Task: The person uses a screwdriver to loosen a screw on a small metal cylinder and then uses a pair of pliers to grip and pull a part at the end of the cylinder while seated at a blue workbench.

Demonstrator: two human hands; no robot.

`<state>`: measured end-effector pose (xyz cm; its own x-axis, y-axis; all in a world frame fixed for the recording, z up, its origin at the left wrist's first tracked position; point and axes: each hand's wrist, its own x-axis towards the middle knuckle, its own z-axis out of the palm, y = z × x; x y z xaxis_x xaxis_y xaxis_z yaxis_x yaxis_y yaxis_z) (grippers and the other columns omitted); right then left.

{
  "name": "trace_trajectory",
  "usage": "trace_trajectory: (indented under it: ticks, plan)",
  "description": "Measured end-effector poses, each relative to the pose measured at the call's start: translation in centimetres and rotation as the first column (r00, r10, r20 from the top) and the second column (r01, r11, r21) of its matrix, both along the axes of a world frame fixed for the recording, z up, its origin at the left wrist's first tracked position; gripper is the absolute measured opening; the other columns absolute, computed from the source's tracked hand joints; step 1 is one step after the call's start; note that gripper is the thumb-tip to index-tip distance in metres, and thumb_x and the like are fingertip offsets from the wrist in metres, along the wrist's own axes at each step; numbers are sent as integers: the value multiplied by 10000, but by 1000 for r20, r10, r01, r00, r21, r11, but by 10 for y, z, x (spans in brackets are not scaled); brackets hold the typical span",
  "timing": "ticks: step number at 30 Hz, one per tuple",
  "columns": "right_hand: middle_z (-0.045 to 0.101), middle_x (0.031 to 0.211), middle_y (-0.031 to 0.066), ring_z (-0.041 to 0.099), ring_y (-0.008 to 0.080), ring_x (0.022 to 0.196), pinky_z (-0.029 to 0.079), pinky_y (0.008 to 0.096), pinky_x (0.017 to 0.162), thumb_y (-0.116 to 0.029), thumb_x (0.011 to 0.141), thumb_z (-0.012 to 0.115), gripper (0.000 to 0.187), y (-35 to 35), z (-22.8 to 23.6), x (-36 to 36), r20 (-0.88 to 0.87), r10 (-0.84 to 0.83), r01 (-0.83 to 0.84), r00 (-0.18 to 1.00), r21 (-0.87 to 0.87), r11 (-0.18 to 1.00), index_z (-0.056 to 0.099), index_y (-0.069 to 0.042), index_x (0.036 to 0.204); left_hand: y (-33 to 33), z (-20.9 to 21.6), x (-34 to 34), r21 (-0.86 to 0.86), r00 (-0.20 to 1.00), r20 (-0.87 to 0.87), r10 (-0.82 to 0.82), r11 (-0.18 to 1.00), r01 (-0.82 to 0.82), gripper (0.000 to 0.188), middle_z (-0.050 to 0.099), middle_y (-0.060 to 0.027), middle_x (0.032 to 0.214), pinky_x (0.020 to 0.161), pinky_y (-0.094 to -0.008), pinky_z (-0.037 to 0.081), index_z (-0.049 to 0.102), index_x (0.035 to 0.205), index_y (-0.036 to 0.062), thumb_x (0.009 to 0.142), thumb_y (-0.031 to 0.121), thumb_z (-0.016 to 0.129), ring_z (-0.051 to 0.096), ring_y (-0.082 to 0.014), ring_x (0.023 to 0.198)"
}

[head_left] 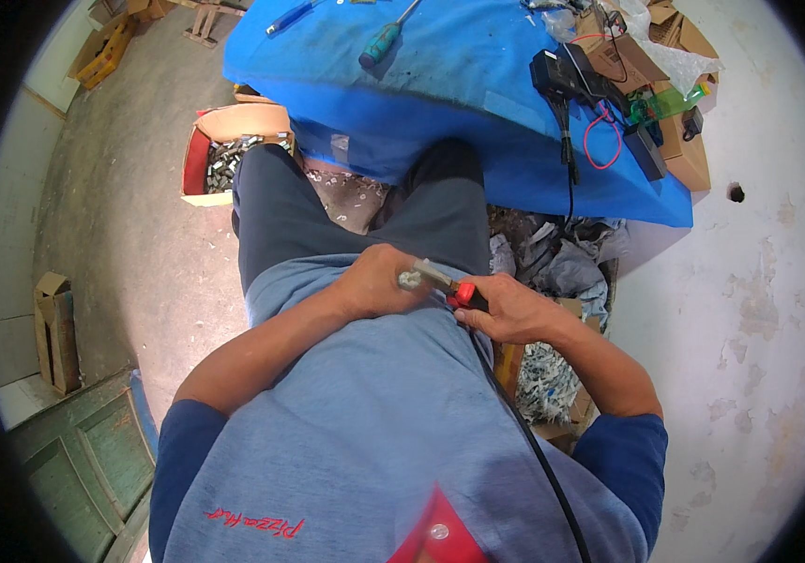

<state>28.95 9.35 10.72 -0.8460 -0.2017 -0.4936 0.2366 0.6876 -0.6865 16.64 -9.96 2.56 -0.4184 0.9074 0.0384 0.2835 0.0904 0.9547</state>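
My right hand (512,310) is closed around the red-and-black handle of a hand tool with a metal head (465,296), which looks like pliers. The tool's head points left toward my left hand (379,281), held in front of my waist. My left hand is curled, with its fingers pressed round a small silvery-white piece (409,280) at the metal end. Its exact kind is too small to make out. A black cable (536,441) runs from below my right hand down over my shirt; where it joins is hidden.
A blue-covered table (449,103) stands ahead, bearing a green-handled screwdriver (381,44), a blue pen-like tool (290,17) and black power adapters (562,73). Left of my knee, an open carton (191,169) holds many small metal parts. Scrap-filled containers (548,380) sit at the right, beside the wall.
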Motion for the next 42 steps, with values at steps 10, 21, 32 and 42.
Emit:
trace_trajectory:
  ticks: [10, 21, 32, 42]
  plan:
    - [634, 803, 155, 632, 243, 760, 500, 366, 725, -238, 876, 621, 279, -14, 21, 3, 37, -38, 43, 999, -124, 991, 605, -43, 1074, 14, -12, -5, 15, 953, 5, 303, 953, -303, 354, 474, -165, 574, 517, -379, 389, 569, 671, -26, 884, 250, 629, 441, -242, 519]
    - [583, 846, 85, 557, 159, 731, 463, 313, 688, -131, 850, 546, 274, -18, -9, -35, -1, -430, 415, 903, -260, 872, 558, -16, 1098, 12, -20, -5, -72, 885, -37, 464, 882, -465, 318, 576, -216, 636, 560, -441, 442, 628, 701, 0, 873, 268, 650, 576, -387, 601]
    - [691, 926, 136, 677, 253, 861, 507, 338, 783, -234, 823, 730, 407, -69, -35, -54, -354, -600, 558, 717, -224, 799, 597, -9, 1135, 7, -25, -11, -164, 859, -63, 508, 844, -511, 294, 631, -213, 716, 624, -482, 464, 650, 715, 24, 835, 293, 652, 620, -409, 716]
    - [671, 901, 99, 633, 160, 830, 499, 301, 780, -111, 846, 655, 342, -52, -38, -64, -348, -517, 436, 782, -288, 853, 604, -2, 1165, 4, -24, -12, -241, 935, 153, 320, 930, -279, 271, 663, -215, 770, 685, -437, 489, 688, 815, -10, 804, 258, 648, 665, -350, 746]
